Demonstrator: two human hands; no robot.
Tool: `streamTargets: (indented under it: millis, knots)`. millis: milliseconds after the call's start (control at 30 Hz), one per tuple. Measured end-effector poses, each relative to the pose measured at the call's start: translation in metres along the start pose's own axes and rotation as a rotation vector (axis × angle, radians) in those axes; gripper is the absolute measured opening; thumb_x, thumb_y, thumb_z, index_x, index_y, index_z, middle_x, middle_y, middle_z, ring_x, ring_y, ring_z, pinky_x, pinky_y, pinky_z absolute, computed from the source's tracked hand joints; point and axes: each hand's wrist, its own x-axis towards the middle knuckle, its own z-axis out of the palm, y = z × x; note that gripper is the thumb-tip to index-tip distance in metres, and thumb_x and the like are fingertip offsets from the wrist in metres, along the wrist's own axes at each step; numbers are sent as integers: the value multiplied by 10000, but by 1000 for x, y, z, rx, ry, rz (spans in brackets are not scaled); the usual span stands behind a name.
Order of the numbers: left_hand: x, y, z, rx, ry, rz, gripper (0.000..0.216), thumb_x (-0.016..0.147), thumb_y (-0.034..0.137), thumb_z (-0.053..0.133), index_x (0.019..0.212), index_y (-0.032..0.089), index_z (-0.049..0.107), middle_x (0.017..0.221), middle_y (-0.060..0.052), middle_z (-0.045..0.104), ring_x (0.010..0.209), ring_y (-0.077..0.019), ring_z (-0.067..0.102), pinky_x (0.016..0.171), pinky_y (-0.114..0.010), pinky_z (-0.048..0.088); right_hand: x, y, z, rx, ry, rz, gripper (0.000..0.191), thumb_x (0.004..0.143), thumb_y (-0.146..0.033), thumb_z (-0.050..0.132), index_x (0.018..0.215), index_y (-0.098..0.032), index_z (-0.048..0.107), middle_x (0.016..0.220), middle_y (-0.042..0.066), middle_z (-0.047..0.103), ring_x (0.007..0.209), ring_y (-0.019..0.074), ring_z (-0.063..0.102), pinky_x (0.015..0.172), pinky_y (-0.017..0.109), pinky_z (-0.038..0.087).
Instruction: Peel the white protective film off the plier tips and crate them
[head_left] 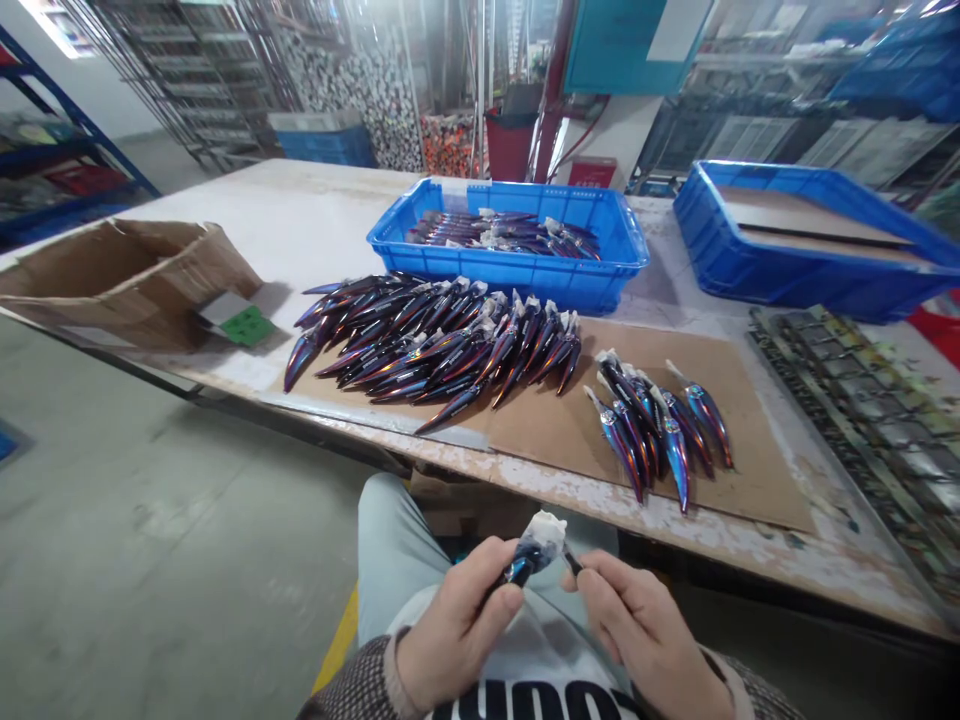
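Over my lap, my left hand (pixel 469 620) is closed around a dark, glossy fishing lure (pixel 529 558) with a blue sheen. Its end, wrapped in whitish film or tape, points up and away from me. My right hand (pixel 637 620) pinches a thin tool with a dark handle (pixel 574 563), its tip close to the wrapped end; the exact kind of tool is too small to tell. On the cardboard sheet (pixel 540 430) in front of me lies a large heap of similar lures (pixel 442 340). A smaller group of blue-purple lures (pixel 664 425) rests to its right.
Behind the heap stands a blue crate (pixel 510 268) holding more lures. Another blue crate (pixel 810 285) with flat boards is at the back right. An open cardboard box (pixel 150 290) sits on the left, and a rack of metal fixtures (pixel 870 430) lies on the right.
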Motion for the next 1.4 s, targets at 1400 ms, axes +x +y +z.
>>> streamTargets:
  millis: [1400]
  knots:
    - [342, 33, -28, 803, 220, -104, 341, 956, 177, 525, 1282, 77, 504, 1210, -227, 674, 1230, -340, 578, 1065, -494, 345, 60, 53, -81, -951, 547, -107, 308, 1058, -314, 356, 1067, -157, 621, 1053, 157, 717, 788, 283, 724, 634, 339, 479]
